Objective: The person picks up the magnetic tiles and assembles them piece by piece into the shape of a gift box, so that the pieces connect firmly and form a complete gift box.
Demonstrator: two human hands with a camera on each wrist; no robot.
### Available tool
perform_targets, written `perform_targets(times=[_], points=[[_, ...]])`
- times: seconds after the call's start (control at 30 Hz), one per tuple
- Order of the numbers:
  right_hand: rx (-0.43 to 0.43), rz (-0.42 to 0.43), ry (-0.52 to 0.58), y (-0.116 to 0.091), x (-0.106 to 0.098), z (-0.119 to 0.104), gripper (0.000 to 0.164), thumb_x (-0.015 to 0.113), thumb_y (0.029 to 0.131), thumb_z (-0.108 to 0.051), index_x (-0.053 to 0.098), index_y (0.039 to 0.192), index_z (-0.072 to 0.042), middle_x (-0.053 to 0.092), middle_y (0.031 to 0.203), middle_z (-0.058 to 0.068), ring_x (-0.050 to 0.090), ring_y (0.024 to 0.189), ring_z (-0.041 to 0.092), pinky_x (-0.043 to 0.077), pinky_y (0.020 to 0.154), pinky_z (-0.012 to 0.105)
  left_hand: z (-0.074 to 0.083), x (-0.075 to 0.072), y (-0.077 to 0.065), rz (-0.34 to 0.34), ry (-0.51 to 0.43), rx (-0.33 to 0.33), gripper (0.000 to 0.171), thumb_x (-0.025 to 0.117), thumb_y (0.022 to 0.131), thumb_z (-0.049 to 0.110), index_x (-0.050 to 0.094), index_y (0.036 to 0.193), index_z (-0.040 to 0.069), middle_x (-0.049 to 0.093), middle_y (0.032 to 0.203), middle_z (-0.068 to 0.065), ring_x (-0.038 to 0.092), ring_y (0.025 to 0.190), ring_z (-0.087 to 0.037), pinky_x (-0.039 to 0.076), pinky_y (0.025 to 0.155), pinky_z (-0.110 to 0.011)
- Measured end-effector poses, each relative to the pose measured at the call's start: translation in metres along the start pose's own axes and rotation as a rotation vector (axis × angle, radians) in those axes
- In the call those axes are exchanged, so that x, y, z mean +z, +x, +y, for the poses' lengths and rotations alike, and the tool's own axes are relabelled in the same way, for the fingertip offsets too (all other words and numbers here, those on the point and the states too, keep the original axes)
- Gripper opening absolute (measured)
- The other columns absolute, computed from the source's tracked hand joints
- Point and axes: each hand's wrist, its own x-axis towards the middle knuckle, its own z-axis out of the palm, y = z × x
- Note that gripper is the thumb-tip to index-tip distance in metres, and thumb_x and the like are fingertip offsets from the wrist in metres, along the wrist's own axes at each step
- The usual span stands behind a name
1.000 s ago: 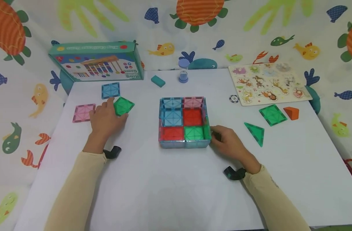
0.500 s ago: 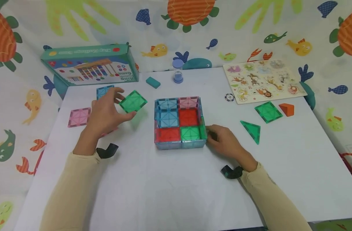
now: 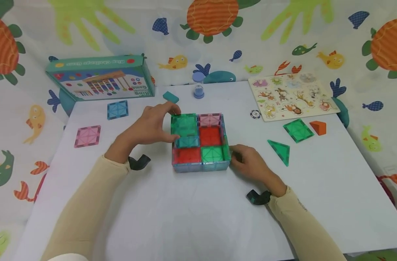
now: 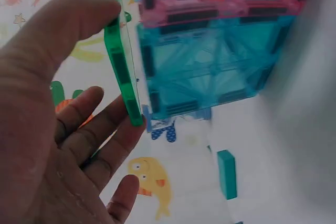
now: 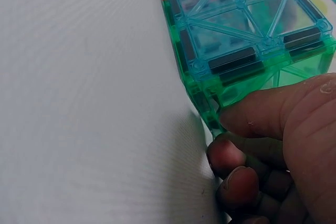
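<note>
Green tile (image 3: 184, 125) is hovering, in the head view, over the far-left quarter of the tile box (image 3: 188, 168). Left hand (image 3: 152, 123) is pinching the tile between thumb and fingers; right hand (image 3: 251, 162) is touching the box's near-right corner.

In the left wrist view, the tile is hanging above the box, a narrow gap showing between. Misaligned release could be letting it drop inside the box.

In the right wrist view, the fingers are lying curled at the box's corner; whether they are gripping cannot be told. Excess pressure there could be buckling a wall.
</note>
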Motion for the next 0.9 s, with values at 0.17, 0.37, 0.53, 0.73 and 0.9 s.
perform_targets(times=[0.17, 0.37, 0.53, 0.73, 0.9], points=[[0.004, -0.007, -0.012, 0.000, 0.002, 0.000, 0.034, 0.057, 0.089, -0.008, 0.062, 0.122, -0.006, 0.061, 0.092, 0.001, 0.050, 0.075, 0.015, 0.043, 0.067, 0.031, -0.008, 0.008, -0.001, -0.009, -0.008, -0.006, 0.069, 0.081, 0.070, 0.043, 0.045, 0.124, 0.021, 0.054, 0.123, 0.006, 0.046, 0.118, -0.012, 0.026, 0.096, -0.046], [0.008, -0.003, -0.010, 0.001, 0.002, 0.001, 0.034, 0.057, 0.089, -0.006, 0.062, 0.122, -0.007, 0.062, 0.095, 0.001, 0.050, 0.076, 0.015, 0.043, 0.067, 0.031, -0.012, 0.013, -0.001, 0.024, -0.068, 0.011, 0.069, 0.080, 0.070, 0.045, 0.045, 0.124, 0.021, 0.053, 0.123, 0.006, 0.045, 0.119, -0.012, 0.027, 0.096, -0.045], [-0.002, 0.001, -0.003, 0.001, 0.002, 0.001, 0.033, 0.058, 0.088, -0.005, 0.063, 0.121, -0.007, 0.063, 0.095, 0.001, 0.050, 0.075, 0.014, 0.044, 0.066, 0.030, -0.014, 0.016, -0.002, 0.033, -0.082, 0.019, 0.069, 0.080, 0.071, 0.043, 0.045, 0.126, 0.020, 0.052, 0.124, 0.006, 0.043, 0.119, -0.011, 0.027, 0.097, -0.045], [-0.003, 0.006, -0.014, 0.000, 0.002, 0.001, 0.033, 0.058, 0.088, -0.005, 0.063, 0.120, -0.006, 0.064, 0.096, 0.001, 0.051, 0.075, 0.015, 0.044, 0.066, 0.030, -0.003, 0.015, 0.002, 0.011, 0.114, 0.037, 0.088, 0.077, 0.070, 0.052, 0.033, 0.143, 0.028, 0.050, 0.131, 0.006, 0.041, 0.122, -0.016, 0.027, 0.092, -0.047], [0.000, 0.005, -0.008, 0.000, 0.002, 0.001, 0.033, 0.058, 0.088, -0.005, 0.062, 0.121, -0.007, 0.064, 0.097, 0.001, 0.051, 0.077, 0.015, 0.044, 0.068, 0.031, 0.007, 0.015, 0.006, -0.006, 0.222, 0.029, 0.093, 0.070, 0.068, 0.066, 0.033, 0.144, 0.029, 0.052, 0.131, 0.006, 0.042, 0.119, -0.019, 0.028, 0.091, -0.048]])
